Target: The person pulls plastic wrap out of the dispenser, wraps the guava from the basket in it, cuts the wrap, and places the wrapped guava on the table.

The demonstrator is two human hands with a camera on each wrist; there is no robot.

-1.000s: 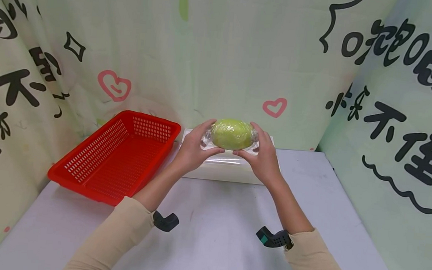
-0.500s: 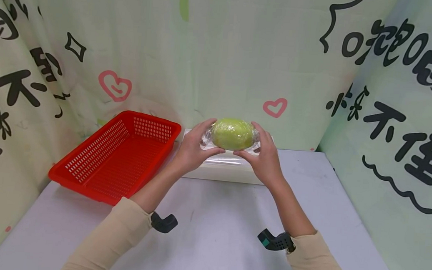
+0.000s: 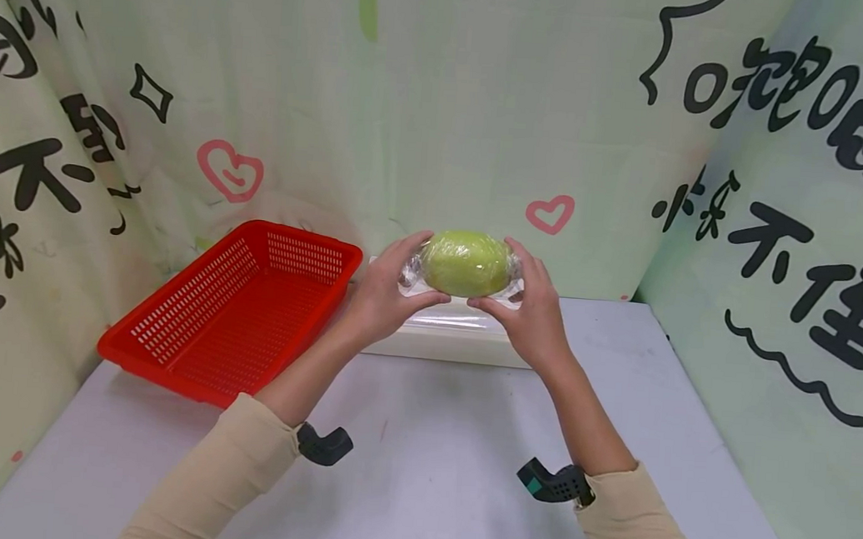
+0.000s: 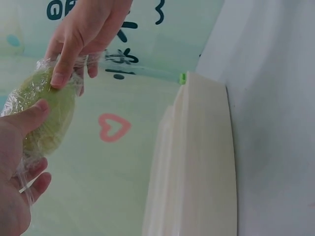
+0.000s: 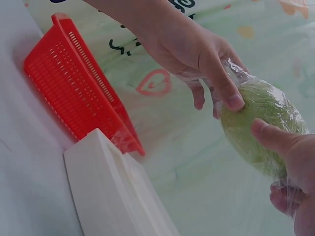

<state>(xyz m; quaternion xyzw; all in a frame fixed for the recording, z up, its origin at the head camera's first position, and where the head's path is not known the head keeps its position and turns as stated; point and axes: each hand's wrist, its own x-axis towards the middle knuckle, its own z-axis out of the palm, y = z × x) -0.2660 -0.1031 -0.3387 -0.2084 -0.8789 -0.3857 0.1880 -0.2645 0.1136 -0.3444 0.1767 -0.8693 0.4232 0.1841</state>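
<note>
A green oval fruit (image 3: 469,262), wrapped in clear cling film, is held up between both hands above a long white box (image 3: 456,350). My left hand (image 3: 386,298) grips its left end, thumb along the near side and fingers behind. At the other end, my right hand (image 3: 535,313) holds it the same way. The film bunches and crinkles at both ends of the fruit (image 4: 56,110), under the fingers. In the right wrist view, both thumbs press on the wrapped fruit (image 5: 251,140). Shiny clear film lies across the top of the box.
A red slotted plastic basket (image 3: 192,303) stands on the left of the white table (image 3: 432,470), beside the box. A small green piece (image 4: 183,78) shows at one box corner. Printed curtains (image 3: 441,136) enclose the back and sides.
Both hands have risen very slightly with the wrapped fruit, and the forearms have spread a little apart. Their grip looks the same; basket and box stay put.
</note>
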